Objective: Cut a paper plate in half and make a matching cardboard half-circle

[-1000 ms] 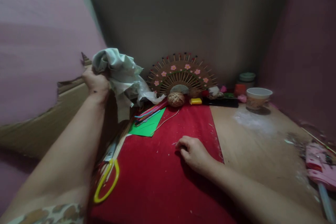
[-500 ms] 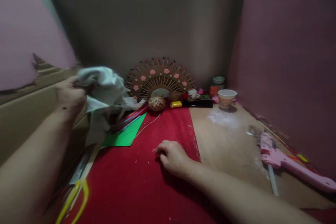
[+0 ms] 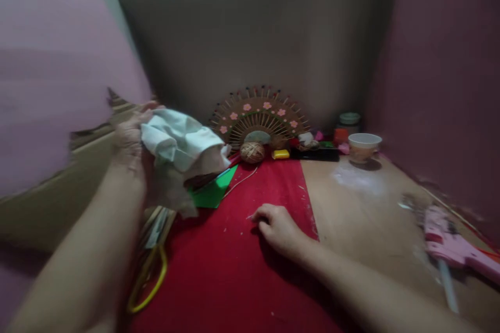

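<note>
My left hand [image 3: 130, 135] is closed on a crumpled whitish cloth [image 3: 183, 140], raised over the left side of the table; its thin lower part hangs down. My right hand [image 3: 277, 226] rests on the red sheet [image 3: 219, 270] with its fingers loosely curled in and nothing visible in them. Below the cloth lie yellow-handled scissors [image 3: 162, 276], beside thin wooden sticks. Partly behind the cloth is a green sheet of paper [image 3: 216, 190].
A stick fan with pink flowers [image 3: 266, 105] stands at the back wall, behind a twine ball [image 3: 252, 152] and a yellow packet [image 3: 280, 154]. At right are a paper cup [image 3: 363, 148], a jar [image 3: 349, 122] and a pink glue gun [image 3: 445, 244]. A cardboard piece [image 3: 50, 203] edges the left.
The view has turned left, so things sit farther right. My left hand still grips the cloth, which has shifted and folded differently. My right hand stays in place on the red sheet.
</note>
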`<state>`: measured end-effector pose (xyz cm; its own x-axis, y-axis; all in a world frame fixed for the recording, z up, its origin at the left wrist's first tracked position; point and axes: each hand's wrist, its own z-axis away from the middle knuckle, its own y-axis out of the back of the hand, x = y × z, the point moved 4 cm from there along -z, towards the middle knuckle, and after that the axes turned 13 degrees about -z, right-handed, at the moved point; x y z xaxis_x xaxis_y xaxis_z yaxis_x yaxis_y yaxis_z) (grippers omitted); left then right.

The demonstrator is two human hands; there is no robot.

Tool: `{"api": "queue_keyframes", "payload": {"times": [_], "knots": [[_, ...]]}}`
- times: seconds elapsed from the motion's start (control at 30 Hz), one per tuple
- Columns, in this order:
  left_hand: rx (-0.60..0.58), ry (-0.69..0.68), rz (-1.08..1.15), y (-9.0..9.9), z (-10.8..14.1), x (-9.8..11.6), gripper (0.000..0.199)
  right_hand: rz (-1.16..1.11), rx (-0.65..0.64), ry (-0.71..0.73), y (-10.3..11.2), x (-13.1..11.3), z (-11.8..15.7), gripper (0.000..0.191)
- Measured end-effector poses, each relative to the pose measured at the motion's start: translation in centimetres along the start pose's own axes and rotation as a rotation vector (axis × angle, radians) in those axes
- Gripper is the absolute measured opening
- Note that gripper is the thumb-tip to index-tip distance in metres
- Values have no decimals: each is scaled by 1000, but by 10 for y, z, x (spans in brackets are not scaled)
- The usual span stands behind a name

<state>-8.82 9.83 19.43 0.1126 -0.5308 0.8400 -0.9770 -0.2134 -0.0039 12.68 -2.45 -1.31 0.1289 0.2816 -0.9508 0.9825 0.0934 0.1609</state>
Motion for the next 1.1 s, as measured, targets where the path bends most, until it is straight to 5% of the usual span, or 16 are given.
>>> {"api": "queue_keyframes", "payload": {"times": [0.07,0.1,0.2,0.23,0.33,0.43,0.53,0.6,0.67,0.7,0.83,0.9,1.0,1.1], "knots": [[-155,16,315,-15,32,13,11,-344,12,-159,1,1,0,11],[-355,44,402,-29,54,17,14,-563,4,-266,1,1,1,19],[-641,113,314,-59,129,15,9,-1160,-53,-419,1,-6,4,45],[-872,100,250,-72,158,12,10,-1275,-107,-431,1,-10,4,46],[-1604,17,69,-96,237,0,21,-1336,-152,-522,2,-11,8,33],[-1790,-6,72,-94,262,-2,36,-1265,-43,-524,11,-8,7,28],[-1585,62,15,-76,240,0,31,-1339,5,-522,24,-8,2,25],[-1241,171,-111,-59,210,-10,21,-1360,41,-526,34,-9,-1,21],[-667,334,-252,-35,178,-32,18,-1345,71,-509,43,-9,-2,18],[-551,369,-268,-29,171,-43,21,-1324,68,-505,46,-9,-1,17],[-458,475,-187,-35,167,-90,49,-1203,-82,-518,39,-13,10,22],[-425,481,-98,-45,171,-100,37,-1160,-130,-508,34,-15,16,24],[-301,411,22,-56,171,-89,18,-1158,-43,-516,31,-12,20,19],[-270,293,100,-63,171,-59,24,-1178,37,-538,29,-8,17,32]]}}
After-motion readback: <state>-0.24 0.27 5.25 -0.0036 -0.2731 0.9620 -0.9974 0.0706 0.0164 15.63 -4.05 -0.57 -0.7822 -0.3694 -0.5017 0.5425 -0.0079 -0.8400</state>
